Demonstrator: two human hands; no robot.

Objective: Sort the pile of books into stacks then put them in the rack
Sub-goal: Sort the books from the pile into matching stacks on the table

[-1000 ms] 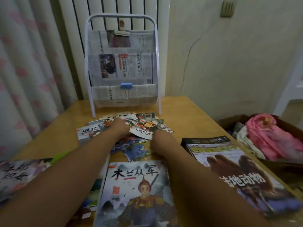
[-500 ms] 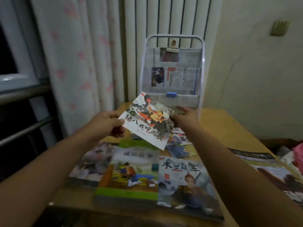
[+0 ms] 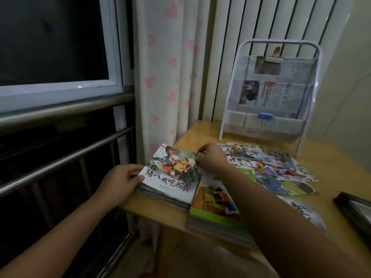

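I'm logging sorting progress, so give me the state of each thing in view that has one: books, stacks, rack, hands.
Watermelon-cover book: flat on top of the left stack, held by both hands.
Left hand: gripping its near-left edge.
Right hand: pinching its far corner.
Green-edged stack: flat, untouched.
Unsorted pile: scattered, overlapping.
Rack: upright, holding only newspapers.

We cannot read the print on the newspapers (image 3: 269, 93) in the rack (image 3: 310, 45); it is too small. The right forearm (image 3: 281, 213) hides much of the green-bordered book (image 3: 212, 205) and part of the cover behind it. The right edge cuts off the dark-edged stack (image 3: 353, 209). We cannot tell the titles in the loose pile (image 3: 281, 169), which overlap. The right hand's (image 3: 210, 158) fingertips are blurred at the picture book's (image 3: 170, 173) far corner.
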